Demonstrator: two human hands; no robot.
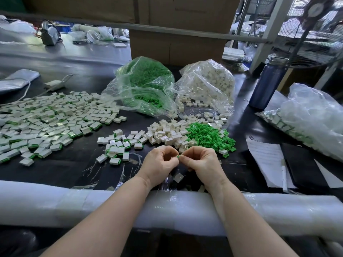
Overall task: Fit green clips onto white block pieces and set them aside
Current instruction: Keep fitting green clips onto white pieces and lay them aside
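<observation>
My left hand (159, 162) and my right hand (200, 160) meet fingertip to fingertip above the near edge of the black table (70, 169). A small green clip (178, 156) shows between the fingertips, pinched by my right hand. My left hand's fingers are curled; what they hold is hidden. Just beyond the hands lie a pile of loose white blocks (167, 134) and a pile of green clips (209, 135). Finished blocks with green edges sit in a small group (116, 147) and a large spread (46, 119) to the left. One white block (178, 177) lies under my wrists.
An open bag of green clips (146, 84) and a bag of white blocks (207, 84) stand behind the piles. A blue bottle (267, 84), a bag of finished pieces (308, 123), papers (267, 160) and a pen are right. A foam-wrapped rail (74, 206) runs along the table's front.
</observation>
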